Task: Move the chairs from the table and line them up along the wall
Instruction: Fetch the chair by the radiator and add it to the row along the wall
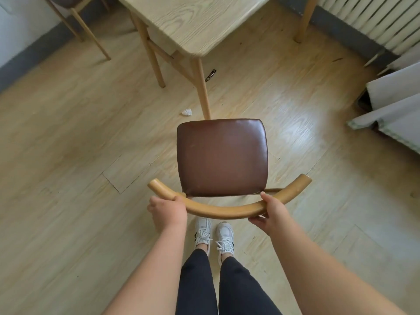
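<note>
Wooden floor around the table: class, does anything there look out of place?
Two bits of litter: a crumpled white paper scrap lies on the pale wood-plank floor, and a small dark flat strip lies by a leg of the light wooden table.

Under you, a pale wood-plank floor (pixel 79 155) shines with daylight — ahead stands a light wooden rectangular table (pixel 193 19), a dark grey skirting board (pixel 34 53) edges the white wall (pixel 13 19) left, a white ribbed radiator (pixel 375 19) right.

Bright soft daylight, glare on floor (pixel 295 133), wide-angle edge bending, slight blur
</note>
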`<state>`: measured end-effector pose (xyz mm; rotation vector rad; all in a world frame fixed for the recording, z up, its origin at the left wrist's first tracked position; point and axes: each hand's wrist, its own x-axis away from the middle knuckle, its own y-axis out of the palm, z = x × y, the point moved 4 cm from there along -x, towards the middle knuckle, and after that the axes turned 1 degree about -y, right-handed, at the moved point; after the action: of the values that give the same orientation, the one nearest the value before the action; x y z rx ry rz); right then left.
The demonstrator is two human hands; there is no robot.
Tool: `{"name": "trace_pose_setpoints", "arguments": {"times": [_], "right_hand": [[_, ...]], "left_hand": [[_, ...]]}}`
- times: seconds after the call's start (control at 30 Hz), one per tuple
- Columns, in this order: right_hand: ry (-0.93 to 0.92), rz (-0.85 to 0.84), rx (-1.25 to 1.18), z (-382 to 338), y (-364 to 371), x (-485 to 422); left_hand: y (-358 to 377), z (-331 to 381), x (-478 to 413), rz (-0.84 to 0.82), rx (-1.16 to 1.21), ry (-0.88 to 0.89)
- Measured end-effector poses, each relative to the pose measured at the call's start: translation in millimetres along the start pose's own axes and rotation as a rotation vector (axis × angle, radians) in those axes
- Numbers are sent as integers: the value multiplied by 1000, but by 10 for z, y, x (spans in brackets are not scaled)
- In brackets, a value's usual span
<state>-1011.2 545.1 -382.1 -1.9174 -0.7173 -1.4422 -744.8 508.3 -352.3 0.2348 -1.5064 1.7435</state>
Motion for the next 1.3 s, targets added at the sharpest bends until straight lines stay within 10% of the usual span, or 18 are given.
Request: {"name": "trace_pose_setpoints", "arguments": {"times": [0.17, 0.67, 1.3], "right_hand": [[-4, -4, 12, -175, -85, -154], [-118, -6, 209, -610, 360, 199], [-211, -89, 526, -318, 3215, 1416]], "left_hand": [[445, -50, -115, -461, 585, -406], [-26, 327, -239, -357, 587, -253], [-2109, 209, -1960, -353, 886, -311]]}}
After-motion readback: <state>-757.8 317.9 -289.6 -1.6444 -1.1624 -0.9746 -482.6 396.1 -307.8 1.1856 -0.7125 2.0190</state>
